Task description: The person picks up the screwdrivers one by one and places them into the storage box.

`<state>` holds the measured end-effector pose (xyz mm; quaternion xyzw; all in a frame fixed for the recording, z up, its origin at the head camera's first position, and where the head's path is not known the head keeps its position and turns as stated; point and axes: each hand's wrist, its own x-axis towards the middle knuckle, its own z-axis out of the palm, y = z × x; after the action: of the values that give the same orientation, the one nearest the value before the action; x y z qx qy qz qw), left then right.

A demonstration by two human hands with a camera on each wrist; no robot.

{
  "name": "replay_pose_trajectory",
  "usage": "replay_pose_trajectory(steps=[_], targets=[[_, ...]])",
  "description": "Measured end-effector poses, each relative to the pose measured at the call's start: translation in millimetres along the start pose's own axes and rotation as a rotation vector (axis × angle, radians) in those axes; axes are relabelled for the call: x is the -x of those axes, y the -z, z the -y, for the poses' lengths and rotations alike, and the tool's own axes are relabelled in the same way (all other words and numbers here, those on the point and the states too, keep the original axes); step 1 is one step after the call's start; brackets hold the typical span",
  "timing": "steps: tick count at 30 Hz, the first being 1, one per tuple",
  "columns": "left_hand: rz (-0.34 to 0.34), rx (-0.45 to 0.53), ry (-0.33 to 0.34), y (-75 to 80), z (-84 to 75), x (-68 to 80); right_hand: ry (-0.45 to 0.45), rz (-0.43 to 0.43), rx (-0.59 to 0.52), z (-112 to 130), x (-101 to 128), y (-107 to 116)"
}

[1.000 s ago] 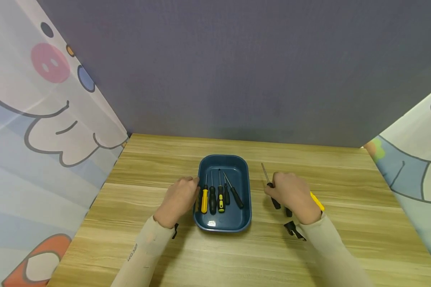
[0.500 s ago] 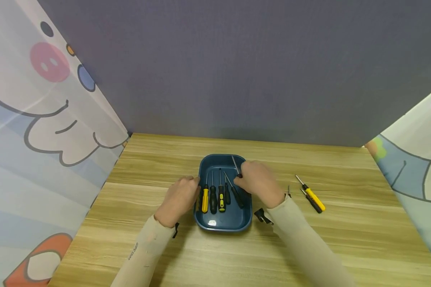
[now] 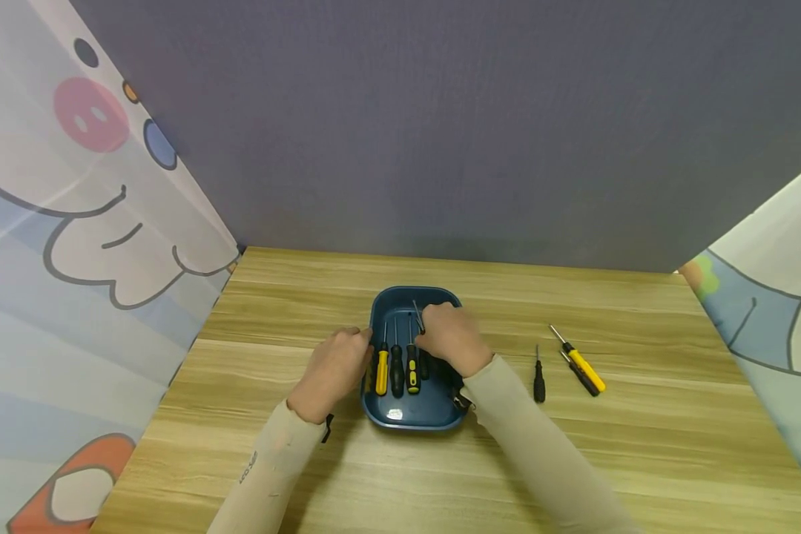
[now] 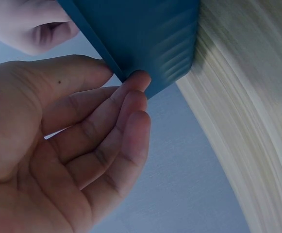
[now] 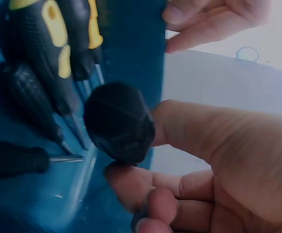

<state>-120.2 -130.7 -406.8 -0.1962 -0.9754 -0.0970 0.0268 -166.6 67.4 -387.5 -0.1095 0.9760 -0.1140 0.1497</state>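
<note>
My left hand (image 3: 330,367) holds the left rim of a dark blue tray (image 3: 423,415), its thumb and fingertips at the edge in the left wrist view. Over the tray's right part, my right hand (image 3: 452,337) grips a black-handled screwdriver (image 5: 119,124), its metal shaft pointing to the far end. Inside the tray lie a yellow screwdriver (image 3: 382,374), a black screwdriver (image 3: 397,372) and a black-and-yellow screwdriver (image 3: 412,371), side by side. A smaller black screwdriver (image 5: 26,92) is beside them. My right hand partly hides the tray's right side in the head view.
On the wooden table (image 3: 674,430), right of the tray, lies a small black screwdriver (image 3: 539,386). Farther right, a yellow-handled screwdriver (image 3: 586,371) lies against a black-handled one (image 3: 582,378). A grey panel (image 3: 440,133) stands behind the table.
My right hand has lifted the black screwdriver from the table and carried it left over the tray. The left hand stays at the rim.
</note>
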Motion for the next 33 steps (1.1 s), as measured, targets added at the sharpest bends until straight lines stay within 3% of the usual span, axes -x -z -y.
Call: replay_pose_trajectory(steps=[15, 25, 33], targets=[[0.002, 0.004, 0.002, 1.1, 0.4, 0.6, 0.005, 0.041, 0.041, -0.5, -8.0, -19.8], [-0.004, 0.020, 0.001, 1.5, 1.5, 1.4, 0.045, -0.002, 0.089, 2.6, 2.1, -3.5], [-0.012, 0.022, -0.004, 1.7, 2.0, 1.9, 0.065, -0.041, 0.052, -9.1, 23.1, 10.6]])
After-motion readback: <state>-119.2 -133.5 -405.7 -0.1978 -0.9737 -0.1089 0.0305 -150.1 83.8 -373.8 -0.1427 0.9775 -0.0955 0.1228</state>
